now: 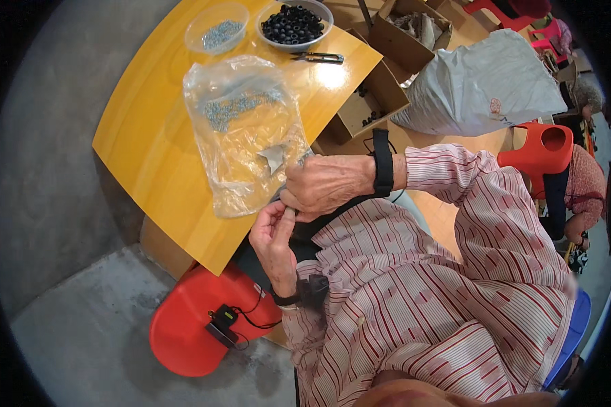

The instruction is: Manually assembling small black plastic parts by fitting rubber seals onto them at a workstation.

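My left hand [274, 243] and my right hand [326, 186] meet at the near edge of the yellow table [149, 149]. The left thumb and fingers are pinched together, and the right fingers curl closed right against them. Whatever lies between the fingertips is hidden or too small to name. Just beyond the hands, a clear plastic bag [234, 183] lies flat on the table. On it are many small silvery metal pieces [227, 112] and a torn whitish scrap [272, 157].
At the table's far side stand a clear tub [191, 34] of small silvery pieces and a white bowl [260, 32] of black ring-like parts, near thread snips [322, 58]. Cardboard boxes [395, 95] and a large white sack [482, 88] stand to the right; a red stool [176, 332] is lower left.
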### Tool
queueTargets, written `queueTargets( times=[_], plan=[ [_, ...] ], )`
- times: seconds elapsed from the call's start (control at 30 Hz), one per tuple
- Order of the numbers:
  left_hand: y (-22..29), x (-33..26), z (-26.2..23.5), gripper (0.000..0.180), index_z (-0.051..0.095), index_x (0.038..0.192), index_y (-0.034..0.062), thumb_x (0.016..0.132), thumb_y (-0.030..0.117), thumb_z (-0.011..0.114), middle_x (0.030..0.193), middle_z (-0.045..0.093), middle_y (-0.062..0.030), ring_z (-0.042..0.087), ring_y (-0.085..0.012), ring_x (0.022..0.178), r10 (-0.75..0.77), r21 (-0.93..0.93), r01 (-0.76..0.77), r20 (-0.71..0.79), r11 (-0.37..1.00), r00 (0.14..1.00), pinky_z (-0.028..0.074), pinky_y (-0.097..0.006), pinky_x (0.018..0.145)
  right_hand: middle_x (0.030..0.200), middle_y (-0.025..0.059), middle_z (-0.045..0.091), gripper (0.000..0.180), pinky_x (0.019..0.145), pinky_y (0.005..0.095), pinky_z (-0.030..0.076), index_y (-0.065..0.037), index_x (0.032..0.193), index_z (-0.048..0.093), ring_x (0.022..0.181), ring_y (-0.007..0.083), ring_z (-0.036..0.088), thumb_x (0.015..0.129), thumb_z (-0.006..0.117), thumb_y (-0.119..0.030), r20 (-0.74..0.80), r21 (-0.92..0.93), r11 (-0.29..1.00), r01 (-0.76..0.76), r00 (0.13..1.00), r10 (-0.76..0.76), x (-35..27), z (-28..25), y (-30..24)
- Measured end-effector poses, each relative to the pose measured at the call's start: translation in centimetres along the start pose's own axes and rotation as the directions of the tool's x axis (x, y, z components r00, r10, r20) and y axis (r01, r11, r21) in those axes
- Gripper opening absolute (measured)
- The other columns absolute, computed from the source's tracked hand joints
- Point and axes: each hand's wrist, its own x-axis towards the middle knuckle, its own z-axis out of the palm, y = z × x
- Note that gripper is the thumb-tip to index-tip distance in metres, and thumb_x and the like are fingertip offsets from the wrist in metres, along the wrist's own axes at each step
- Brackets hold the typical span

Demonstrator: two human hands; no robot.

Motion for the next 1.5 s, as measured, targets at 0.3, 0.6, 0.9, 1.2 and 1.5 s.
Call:
queueTargets(
  times=[0.3,0.6,0.9,1.2,1.5],
  plan=[
    [-0.1,0.1,-0.2,0.017,0.058,0.097,-0.0057,0.084,0.004,0.06,0.085,0.06,-0.0042,0.053,-0.0086,0.076,-0.061,0.009,0.061,0.003,0.998,0.998,0.04,-0.02,0.071,0.058,0.0071,0.045,0.034,0.043,0.0319,0.044,-0.004,0.068,0.046,0.055,0.0212,0.052,0.079,0.061,-0.033,0.044,0.184,0.981,-0.053,0.998,0.046,-0.1,0.6,0.4],
    [1.0,0.0,-1.0,0.013,0.058,0.092,-0.0054,0.085,0.005,0.062,0.082,0.059,-0.0026,0.054,-0.0049,0.071,-0.038,0.046,0.034,0.08,0.998,0.996,0.043,-0.019,0.065,0.06,0.0062,0.046,0.033,0.046,0.0329,0.045,-0.005,0.07,0.046,0.057,0.0222,0.051,0.08,0.062,-0.032,0.036,0.19,0.982,0.015,0.999,-0.022,0.6,1.0,1.0],
    [1.4,-0.2,-1.4,0.051,0.05,0.123,-0.0011,0.076,0.002,0.071,0.095,0.055,-0.0048,0.051,-0.0078,0.084,0.125,-0.118,-0.103,0.203,0.988,0.971,0.041,-0.021,0.07,0.058,0.0094,0.052,0.04,0.05,0.0362,0.047,-0.002,0.073,0.05,0.057,0.0273,0.057,0.081,0.06,-0.04,0.056,0.167,0.986,0.013,0.998,-0.022,0.9,0.1,1.1],
    [1.6,1.4,-2.6,0.058,0.058,0.121,0.008,0.066,0.016,0.078,0.101,0.057,-0.0034,0.052,-0.0134,0.08,0.326,0.33,-0.454,0.376,0.827,0.867,0.043,-0.023,0.067,0.068,0.0077,0.054,0.035,0.052,0.0313,0.048,-0.002,0.078,0.053,0.063,0.0242,0.057,0.081,0.065,-0.035,0.021,0.171,0.984,0.053,0.998,-0.058,1.0,0.0,1.2],
    [2.3,1.1,-2.9,0.064,0.052,0.125,-0.0003,0.071,0.025,0.076,0.123,0.048,-0.0081,0.049,-0.0134,0.1,0.335,0.364,-0.533,0.483,0.764,0.809,0.041,-0.024,0.081,0.062,0.009,0.052,0.042,0.05,0.0356,0.046,-0.004,0.078,0.055,0.056,0.0268,0.056,0.085,0.056,-0.045,-0.04,0.18,0.979,0.096,0.995,-0.09,1.0,0.1,1.2]
  ],
)
